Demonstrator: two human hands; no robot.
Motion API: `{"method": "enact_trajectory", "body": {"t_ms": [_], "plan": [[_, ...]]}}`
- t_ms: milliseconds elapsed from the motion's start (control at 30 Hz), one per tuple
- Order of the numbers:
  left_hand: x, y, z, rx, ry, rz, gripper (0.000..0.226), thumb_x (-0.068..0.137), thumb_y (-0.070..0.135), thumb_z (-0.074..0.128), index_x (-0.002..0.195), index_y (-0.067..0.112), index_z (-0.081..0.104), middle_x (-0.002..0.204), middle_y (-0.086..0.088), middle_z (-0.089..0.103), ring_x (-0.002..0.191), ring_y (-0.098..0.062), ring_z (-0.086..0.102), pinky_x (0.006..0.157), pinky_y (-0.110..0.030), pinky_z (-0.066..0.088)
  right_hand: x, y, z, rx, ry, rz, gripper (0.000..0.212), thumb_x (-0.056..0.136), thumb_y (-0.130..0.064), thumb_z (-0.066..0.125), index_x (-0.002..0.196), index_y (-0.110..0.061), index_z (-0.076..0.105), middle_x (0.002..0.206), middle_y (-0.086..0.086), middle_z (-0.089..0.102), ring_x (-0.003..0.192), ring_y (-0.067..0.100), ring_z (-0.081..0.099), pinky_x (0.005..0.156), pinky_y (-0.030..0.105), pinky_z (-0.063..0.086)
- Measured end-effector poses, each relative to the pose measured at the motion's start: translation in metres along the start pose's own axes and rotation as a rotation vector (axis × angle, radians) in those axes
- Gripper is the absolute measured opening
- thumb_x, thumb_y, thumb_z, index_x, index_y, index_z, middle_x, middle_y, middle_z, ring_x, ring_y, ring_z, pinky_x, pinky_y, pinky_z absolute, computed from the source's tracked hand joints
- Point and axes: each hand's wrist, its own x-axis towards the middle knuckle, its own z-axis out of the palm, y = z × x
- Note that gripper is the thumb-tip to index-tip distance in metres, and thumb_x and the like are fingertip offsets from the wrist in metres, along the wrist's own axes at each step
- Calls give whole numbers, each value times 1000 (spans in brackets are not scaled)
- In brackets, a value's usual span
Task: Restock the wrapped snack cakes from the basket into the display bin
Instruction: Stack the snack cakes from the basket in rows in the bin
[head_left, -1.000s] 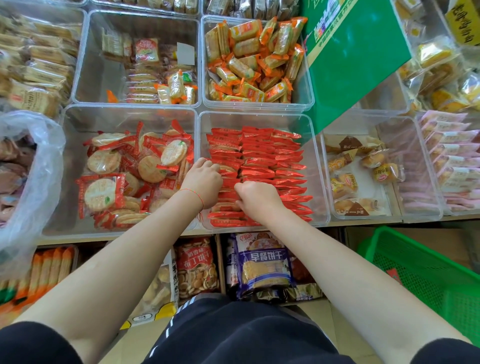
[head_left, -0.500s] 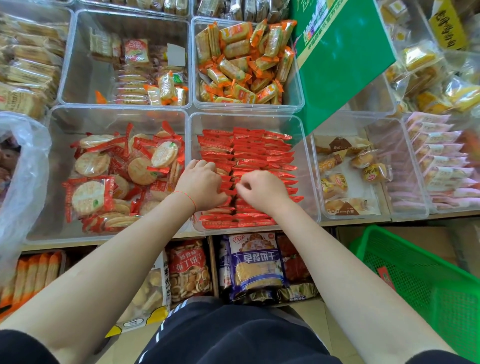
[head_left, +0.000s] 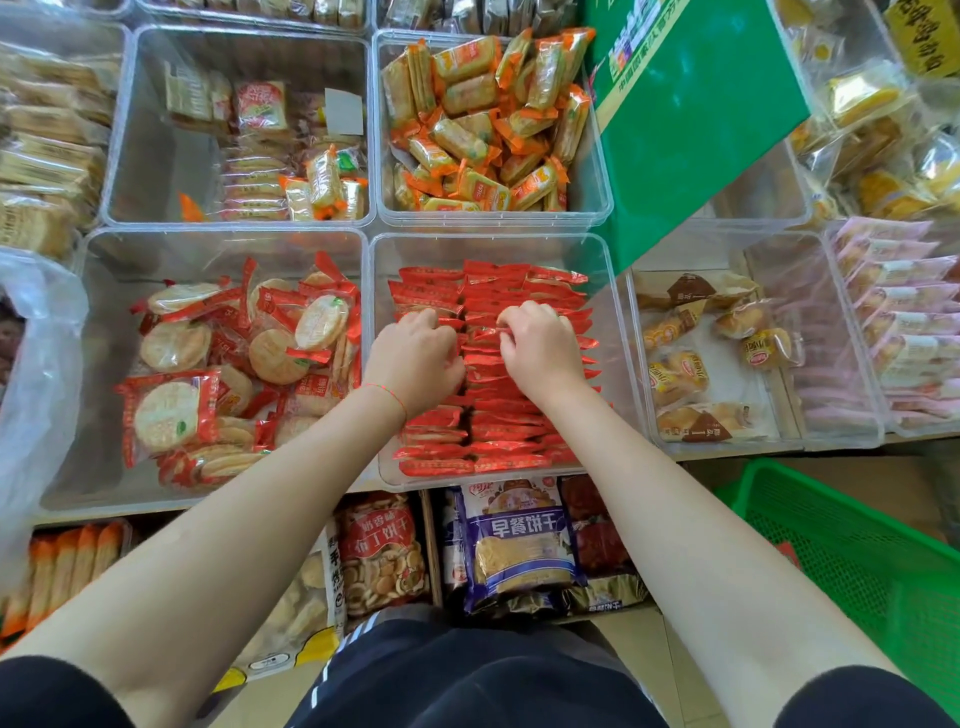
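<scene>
A: Where are the red foil-wrapped snack cakes (head_left: 519, 415) found?

B: They are packed on edge in close rows inside the clear plastic display bin (head_left: 618, 332), the near middle one on the shelf. Almost the whole floor of the bin is covered.

A: What has been altered since a second ago?

B: Both hands have been moved from the near part of the rows to the middle, toward the far side. The left hand (head_left: 415, 358) is now seen at the left column, fingers curled down among the wrappers. The right hand (head_left: 540, 348) is held just beside it, with a wrapper edge apparently pinched at the fingertips; whether the left hand actually grips a cake cannot be told, since its fingertips are hidden.

A: What is meant by that for the task?

B: The rows are judged to be getting straightened and tightened, not newly filled. The job looks close to done for this bin.

A: And the surroundings?

B: A green plastic mesh basket (head_left: 857, 561) is seen low at the near right, well apart from the hands; little is seen inside it. A clear bin of round rice crackers in red wrappers (head_left: 228, 364) sits directly left, and a clear bin of small wrapped buns (head_left: 696, 358) directly right
</scene>
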Motion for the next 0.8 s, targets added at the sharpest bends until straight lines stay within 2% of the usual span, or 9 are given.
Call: {"method": "enact_trajectory", "body": {"t_ms": [100, 200, 333, 500, 600, 700, 800], "plan": [[7, -1, 5, 81, 31, 18, 29, 91, 26, 47, 111, 12, 63, 113, -8, 56, 108, -30, 50, 85, -41, 44, 13, 1, 7, -63, -108, -1, 21, 95, -26, 56, 111, -16, 65, 112, 3, 61, 111, 25, 49, 94, 40, 37], [12, -2, 13, 69, 14, 30, 33, 95, 27, 43, 118, 17, 64, 119, -5, 57, 115, -28, 48, 90, -41, 42, 22, -5, 12, -97, -137, -41, 18, 93, -28, 60, 106, -16, 66, 111, 2, 58, 112, 25, 46, 95, 40, 35], [23, 2, 10, -66, 79, -30, 30, 96, 27, 47, 111, 17, 71, 108, -7, 62, 105, -29, 53, 86, -41, 43, 28, -9, 14, -123, -166, -33, 14, 93, -26, 60, 101, -16, 64, 109, 3, 58, 111, 26, 46, 96, 40, 35], [40, 11, 6, -75, -58, 10, 24, 92, 33, 56, 105, 20, 71, 103, -5, 59, 102, -27, 51, 82, -39, 44, 29, -6, 12, -63, -212, -4, 15, 92, -25, 61, 102, -15, 63, 108, 5, 59, 110, 27, 49, 96, 41, 35], [43, 12, 8, -93, -70, -7, 21, 91, 31, 59, 104, 24, 73, 103, -4, 60, 103, -27, 52, 82, -39, 45, 27, -1, 8, -27, -226, 6, 12, 92, -26, 62, 99, -16, 63, 106, 3, 59, 108, 26, 50, 98, 41, 34], [43, 8, 10, -177, -28, -43, 18, 89, 27, 62, 101, 24, 75, 99, -2, 64, 103, -26, 54, 85, -38, 47, 26, 4, 2, -98, -214, -49, 6, 93, -18, 60, 98, -16, 63, 104, 3, 59, 107, 26, 50, 95, 41, 35], [42, 2, 10, -258, 9, -110, 12, 87, 25, 65, 93, 23, 76, 95, 0, 65, 101, -24, 57, 84, -35, 48, 24, 6, 0, -54, -158, -85, 9, 91, -7, 55, 92, -15, 59, 97, 1, 59, 99, 24, 51, 89, 39, 36]]}}
